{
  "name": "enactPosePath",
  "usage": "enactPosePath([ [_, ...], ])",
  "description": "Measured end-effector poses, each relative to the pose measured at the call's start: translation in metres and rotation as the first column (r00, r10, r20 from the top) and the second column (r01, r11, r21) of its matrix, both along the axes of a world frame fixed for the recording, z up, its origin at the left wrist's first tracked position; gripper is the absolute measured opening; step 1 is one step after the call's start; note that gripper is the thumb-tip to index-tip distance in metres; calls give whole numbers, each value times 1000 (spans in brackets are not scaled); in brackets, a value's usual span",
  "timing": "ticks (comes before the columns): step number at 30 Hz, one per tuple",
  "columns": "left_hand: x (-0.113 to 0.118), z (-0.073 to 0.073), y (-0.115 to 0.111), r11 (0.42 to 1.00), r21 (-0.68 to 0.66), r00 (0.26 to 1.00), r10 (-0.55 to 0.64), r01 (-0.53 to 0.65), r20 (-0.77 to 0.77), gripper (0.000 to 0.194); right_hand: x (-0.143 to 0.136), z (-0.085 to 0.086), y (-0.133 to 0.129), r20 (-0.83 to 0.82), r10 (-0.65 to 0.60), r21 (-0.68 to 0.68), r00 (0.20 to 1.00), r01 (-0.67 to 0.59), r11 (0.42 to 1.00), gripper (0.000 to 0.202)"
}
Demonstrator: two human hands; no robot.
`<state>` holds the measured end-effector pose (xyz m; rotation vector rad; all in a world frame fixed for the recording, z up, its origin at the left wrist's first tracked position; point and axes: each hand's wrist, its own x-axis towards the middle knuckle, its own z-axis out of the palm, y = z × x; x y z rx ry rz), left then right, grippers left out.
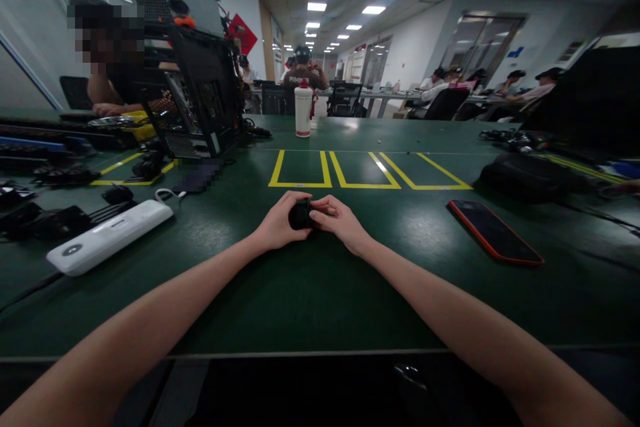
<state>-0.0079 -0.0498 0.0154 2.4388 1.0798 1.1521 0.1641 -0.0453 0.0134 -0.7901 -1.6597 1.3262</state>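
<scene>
Fingers of the left hand (pixel 277 223) curl round a small black object (pixel 299 215), and I see those of the right hand (pixel 345 225) pinching its 3 o'clock side, above the green table (pixel 310 300) (whether it touches the surface, I cannot tell from my remote screen). From there, a white cup (pixel 303 112) stands at 12 o'clock, an orange-edged phone (pixel 495 232) lies at 3, a long white device (pixel 113 237) at 9.
</scene>
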Motion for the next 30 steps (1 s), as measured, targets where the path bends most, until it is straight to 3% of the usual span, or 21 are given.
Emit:
enactPosePath([
  [6, 0, 2, -1, 1000, -15, 1000, -7, 7, -2, 58, -4, -2, 3, 1, -71, -33, 998, 71, 997, 30],
  [15, 0, 1, -1, 1000, -14, 1000, -8, 8, 9, 57, 1, -3, 2, -24, 42, 27, 999, -41, 999, 30],
  [20, 0, 1, -1, 1000, -8, 1000, -12, 12, 0, 57, -1, -2, 1, -13, -21, 18, 1000, 21, 1000, 21],
  [24, -1, 1, 0, 1000, -11, 1000, -12, 12, -5, 57, -4, -5, 5, -4, -75, -5, 997, 75, 997, 30],
  [30, -1, 1, 0, 1000, -3, 1000, -5, 5, -7, 57, -2, -7, 6, -24, 14, 1, 1000, -14, 1000, 30],
])
